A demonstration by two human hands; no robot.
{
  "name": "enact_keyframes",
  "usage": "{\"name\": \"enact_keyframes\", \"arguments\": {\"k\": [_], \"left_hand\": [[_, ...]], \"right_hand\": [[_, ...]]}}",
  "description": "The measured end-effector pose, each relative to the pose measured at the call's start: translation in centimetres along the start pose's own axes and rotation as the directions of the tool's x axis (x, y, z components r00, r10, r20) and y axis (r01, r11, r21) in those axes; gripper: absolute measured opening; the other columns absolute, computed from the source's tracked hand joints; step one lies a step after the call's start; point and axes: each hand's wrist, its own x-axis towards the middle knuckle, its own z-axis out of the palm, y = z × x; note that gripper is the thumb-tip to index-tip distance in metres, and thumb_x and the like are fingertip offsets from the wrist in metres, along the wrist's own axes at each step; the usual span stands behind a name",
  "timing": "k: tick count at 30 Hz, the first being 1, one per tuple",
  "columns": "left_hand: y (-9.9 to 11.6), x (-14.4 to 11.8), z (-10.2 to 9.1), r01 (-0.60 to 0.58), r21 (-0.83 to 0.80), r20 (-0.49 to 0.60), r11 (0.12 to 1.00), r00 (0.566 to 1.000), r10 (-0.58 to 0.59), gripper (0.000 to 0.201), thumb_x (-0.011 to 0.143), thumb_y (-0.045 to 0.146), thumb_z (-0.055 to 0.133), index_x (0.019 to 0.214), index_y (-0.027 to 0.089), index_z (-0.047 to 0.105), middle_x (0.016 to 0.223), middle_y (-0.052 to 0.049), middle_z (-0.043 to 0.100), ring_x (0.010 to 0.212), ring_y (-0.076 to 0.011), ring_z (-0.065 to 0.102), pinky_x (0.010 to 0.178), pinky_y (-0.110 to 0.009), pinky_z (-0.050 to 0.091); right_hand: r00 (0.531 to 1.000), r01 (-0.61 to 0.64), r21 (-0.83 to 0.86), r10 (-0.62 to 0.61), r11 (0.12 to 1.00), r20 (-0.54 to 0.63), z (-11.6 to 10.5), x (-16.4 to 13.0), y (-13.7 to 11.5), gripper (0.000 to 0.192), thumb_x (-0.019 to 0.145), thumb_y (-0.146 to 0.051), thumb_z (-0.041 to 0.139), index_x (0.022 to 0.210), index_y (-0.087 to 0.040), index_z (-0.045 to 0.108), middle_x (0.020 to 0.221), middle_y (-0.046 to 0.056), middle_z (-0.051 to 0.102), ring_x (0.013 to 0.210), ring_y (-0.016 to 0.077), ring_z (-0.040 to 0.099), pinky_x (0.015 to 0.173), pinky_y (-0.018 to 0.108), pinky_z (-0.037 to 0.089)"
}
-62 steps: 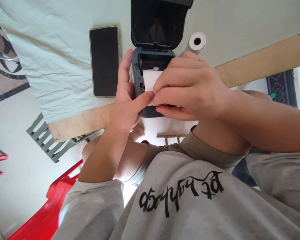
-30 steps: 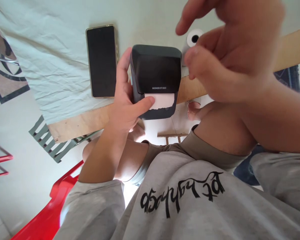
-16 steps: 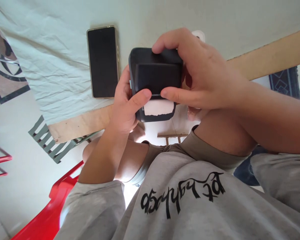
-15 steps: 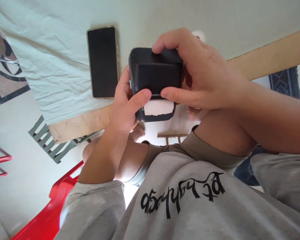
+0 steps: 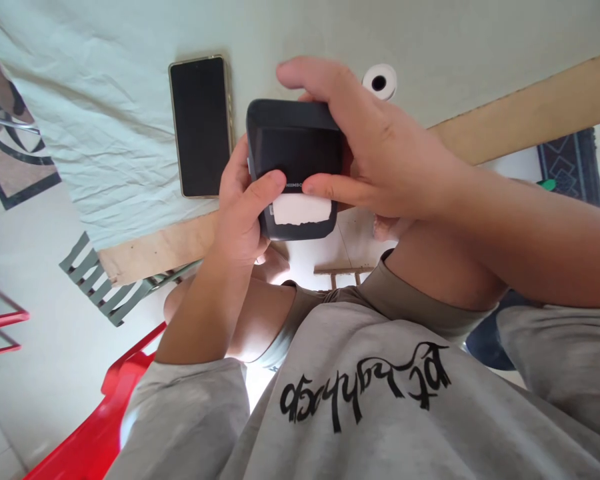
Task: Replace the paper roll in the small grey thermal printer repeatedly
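A black label printer (image 5: 295, 150) with small white lettering is held up between both my hands, over the table's near edge. White paper (image 5: 303, 209) with a ragged edge shows at the printer's lower end. My left hand (image 5: 243, 207) grips its left side, thumb on the front. My right hand (image 5: 375, 140) holds the right side, its thumb pressing close to the lettering; its index finger is lifted off the top edge, and its other fingers are mostly hidden behind. A white paper roll (image 5: 380, 81) with a dark core lies on the table just beyond my right hand.
A smartphone (image 5: 203, 127) in a clear case lies left of the printer on the pale green cloth (image 5: 115, 100). The wooden table edge (image 5: 160, 247) runs across in front of me. A red plastic chair (image 5: 100, 413) and a green slatted piece (image 5: 100, 283) are at lower left.
Both hands and the printer have shifted slightly left. My right index finger has come up off the printer's top edge. More of the paper roll shows now.
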Motion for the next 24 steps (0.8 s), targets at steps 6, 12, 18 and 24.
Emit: {"name": "enact_keyframes", "arguments": {"k": [6,12,18,24], "left_hand": [[-0.1,0.3,0.0,-0.027,-0.02,0.006,0.999,1.0,0.027,0.035,0.084,0.037,0.077,0.113,0.016,0.073,0.089,-0.005,0.072,0.068,-0.0132,0.065,0.052,-0.023,0.046],[0.0,0.6,0.2,-0.019,0.038,-0.054,0.999,0.998,0.021,0.048,0.074,0.043,0.086,0.111,0.017,0.072,0.083,-0.005,0.066,0.061,-0.0137,0.058,0.046,-0.025,0.04],[-0.3,1.6,0.4,-0.036,0.06,-0.038,0.998,0.999,0.039,0.058,0.065,0.055,0.089,0.106,0.018,0.072,0.079,-0.003,0.062,0.057,-0.0124,0.054,0.046,-0.025,0.037],[0.4,1.9,0.7,-0.056,0.029,0.012,0.998,0.998,0.056,0.05,0.063,0.047,0.092,0.101,0.018,0.075,0.073,-0.002,0.058,0.051,-0.0114,0.049,0.04,-0.027,0.028]], "right_hand": [[0.999,-0.032,-0.063,0.031,0.998,-0.03,0.6,-0.1,0.6,0.067,0.087,-0.051,0.064,0.149,-0.031,0.05,0.15,0.003,0.059,0.133,0.0195,0.062,0.101,0.033,0.062],[0.999,-0.014,-0.032,0.015,0.999,0.03,-0.3,-0.1,0.4,0.063,0.09,-0.056,0.061,0.148,-0.032,0.048,0.149,0.0,0.059,0.133,0.0152,0.062,0.103,0.028,0.062],[1.0,0.005,-0.127,-0.004,0.992,0.008,-0.6,-0.9,-0.7,0.066,0.098,-0.056,0.051,0.152,-0.019,0.046,0.154,0.008,0.055,0.146,0.0156,0.053,0.115,0.027,0.058],[0.999,0.024,-0.203,-0.019,0.979,0.03,-2.2,-2.1,-2.4,0.061,0.103,-0.044,0.047,0.153,-0.008,0.046,0.156,0.017,0.048,0.154,0.0166,0.047,0.116,0.028,0.059]]}}
